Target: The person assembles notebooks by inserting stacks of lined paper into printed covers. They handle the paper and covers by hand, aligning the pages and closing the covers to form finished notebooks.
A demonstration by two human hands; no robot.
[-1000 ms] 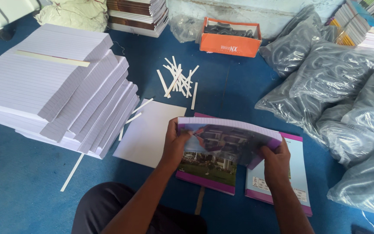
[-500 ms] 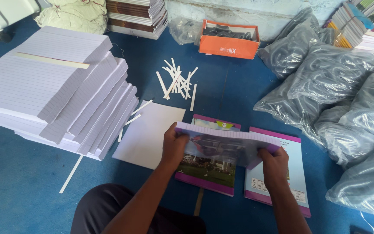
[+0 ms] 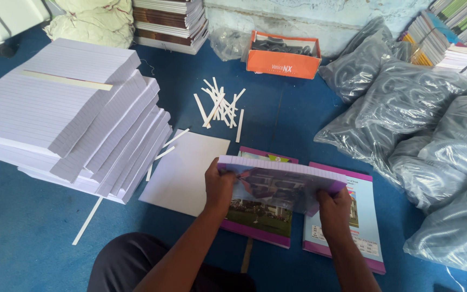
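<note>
The person sits on the blue floor [image 3: 277,116] with both hands on a notebook block [image 3: 279,181], a sheaf of ruled pages wrapped in a glossy cover printed with a building. The left hand [image 3: 219,186] is clamped on the block's left end, thumb on top and fingers curled beneath; the right hand [image 3: 335,208] pinches its lower right corner, at about four o'clock from the block's middle. The block spans the gap between the two grips, held tilted just above the floor, its ruled page edge facing away from the person.

Beneath it, two purple-bordered covers lie flat: one [image 3: 255,221] directly under the block, the other [image 3: 352,227] just beside it at three o'clock. A blank white sheet [image 3: 182,173] lies at nine o'clock from the left hand. Beyond that, at ten o'clock, sits a large slumped stack of ruled paper [image 3: 66,119]. White paper strips [image 3: 220,105] are scattered at twelve o'clock, with an orange box [image 3: 282,60] farther back. Clear plastic bags of grey coils [image 3: 422,135] are heaped from one to three o'clock.
</note>
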